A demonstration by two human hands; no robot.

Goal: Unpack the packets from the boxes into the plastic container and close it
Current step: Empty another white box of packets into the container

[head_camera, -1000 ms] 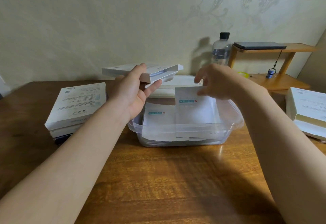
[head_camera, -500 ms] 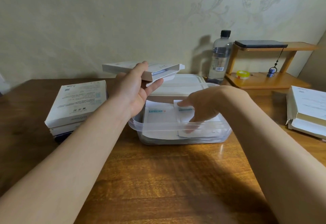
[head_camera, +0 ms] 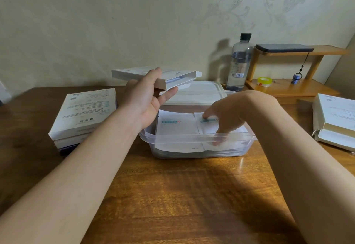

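Head camera shows me the plastic container point(head_camera: 192, 138) directly under my right hand point(head_camera: 228, 115), whose spread, nearly straight fingers press a packet point(head_camera: 208, 129) flat inside it, beside a second packet point(head_camera: 176, 128). My left hand point(head_camera: 146, 101), raised just left of the right, grips an open box point(head_camera: 180, 79) between thumb and fingers, with its open end toward the right hand.

Dim warm light, soft arm shadows on the table point(head_camera: 172, 195), wide-angle edge distortion.
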